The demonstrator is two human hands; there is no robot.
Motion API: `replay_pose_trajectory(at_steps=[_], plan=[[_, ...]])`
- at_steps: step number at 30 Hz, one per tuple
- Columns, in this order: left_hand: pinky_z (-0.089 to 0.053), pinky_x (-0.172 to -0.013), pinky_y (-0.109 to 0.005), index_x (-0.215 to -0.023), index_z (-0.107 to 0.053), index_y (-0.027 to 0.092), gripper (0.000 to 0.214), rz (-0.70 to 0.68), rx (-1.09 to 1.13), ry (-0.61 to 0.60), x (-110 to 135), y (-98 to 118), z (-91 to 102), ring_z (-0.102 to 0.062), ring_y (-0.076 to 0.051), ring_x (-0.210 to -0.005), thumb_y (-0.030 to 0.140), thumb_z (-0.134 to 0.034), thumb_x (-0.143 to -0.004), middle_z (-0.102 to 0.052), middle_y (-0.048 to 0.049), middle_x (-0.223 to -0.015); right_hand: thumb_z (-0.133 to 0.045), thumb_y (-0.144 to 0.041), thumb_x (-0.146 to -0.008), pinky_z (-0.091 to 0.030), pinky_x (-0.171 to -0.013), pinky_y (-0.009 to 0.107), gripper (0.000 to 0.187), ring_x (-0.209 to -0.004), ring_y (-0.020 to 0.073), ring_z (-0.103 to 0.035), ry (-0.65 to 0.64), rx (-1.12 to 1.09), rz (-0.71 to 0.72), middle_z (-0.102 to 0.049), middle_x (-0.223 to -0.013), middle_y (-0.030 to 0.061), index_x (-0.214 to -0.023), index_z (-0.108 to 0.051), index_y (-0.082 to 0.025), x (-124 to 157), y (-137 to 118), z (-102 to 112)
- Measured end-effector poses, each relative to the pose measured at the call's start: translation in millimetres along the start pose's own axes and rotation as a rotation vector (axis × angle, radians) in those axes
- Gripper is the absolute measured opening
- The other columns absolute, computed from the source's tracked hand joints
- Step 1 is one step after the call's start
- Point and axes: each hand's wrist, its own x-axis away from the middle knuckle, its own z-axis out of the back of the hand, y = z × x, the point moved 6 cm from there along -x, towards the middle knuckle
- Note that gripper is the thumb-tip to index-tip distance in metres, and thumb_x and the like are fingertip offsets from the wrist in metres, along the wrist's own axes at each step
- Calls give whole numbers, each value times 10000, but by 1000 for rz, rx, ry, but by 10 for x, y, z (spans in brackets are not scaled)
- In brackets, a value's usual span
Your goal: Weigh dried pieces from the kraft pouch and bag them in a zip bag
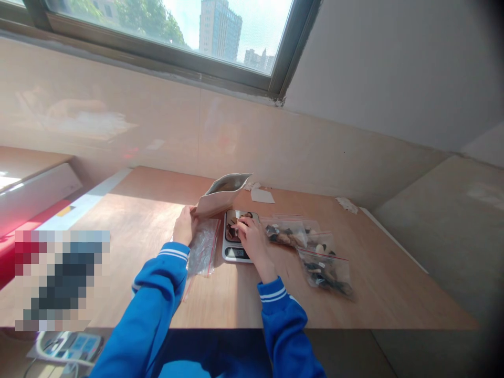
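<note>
My left hand (185, 227) is closed on the lower left corner of a pale stand-up pouch (216, 203), whose mouth gapes open. Over the small kitchen scale (235, 255) reaches my right hand (252, 236), its fingers bent down among dark brown dried pieces (232, 229) on the weighing plate. Whatever those fingertips pinch is too small to make out. A lit display shows at the scale's front, its digits not readable. Beside my left hand, flat clear zip bags (205, 247) with red seal lines lie left of the scale.
Right of the scale lie several filled zip bags (325, 273) holding dark and pale dried pieces. A white paper (262, 196) rests near the wall, with crumpled tissue (347, 205) farther right. A blurred-out patch (65, 278) covers the table's left side. A power strip (79, 346) sits below the edge.
</note>
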Motion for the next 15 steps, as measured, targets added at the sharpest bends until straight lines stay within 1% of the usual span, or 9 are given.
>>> replay_pose_trajectory(at_steps=[4,8,10,12,15], plan=[[-447,-796,-360,-1087,-487,207,250,-5,-27,2,11,38,15,-603,-250,-918,221,-528,-840,-623,-108,-1082,-455,-69,-896,-440,-907,399,315,-1015,228,-575,118,-120,-39,-654,-1040,72,-1011,-704,-226,115,39,96],[-446,-800,-353,-1093,-482,202,259,-1,-44,2,27,72,30,-599,-245,-910,217,-540,-841,-620,-111,-1091,-410,-77,-904,-453,-892,381,322,-969,216,-587,289,-221,-110,-637,-956,69,-943,-700,-212,302,101,221],[-449,-809,-351,-1089,-485,201,247,-5,-35,1,34,84,36,-596,-236,-911,215,-531,-847,-616,-106,-1097,-399,-82,-903,-469,-876,370,320,-949,211,-590,351,-259,-131,-623,-923,65,-912,-692,-211,370,113,274],[-452,-827,-349,-1086,-486,197,238,-20,-16,3,39,98,44,-593,-227,-926,201,-516,-849,-608,-101,-1105,-397,-90,-907,-480,-868,365,311,-945,207,-591,398,-293,-133,-613,-923,65,-901,-683,-211,400,98,339],[-460,-836,-345,-1078,-488,187,244,-48,10,8,45,118,52,-591,-219,-937,156,-492,-836,-602,-101,-1088,-394,-105,-921,-483,-885,378,301,-966,208,-590,466,-329,-118,-613,-964,72,-936,-675,-211,385,40,489]])
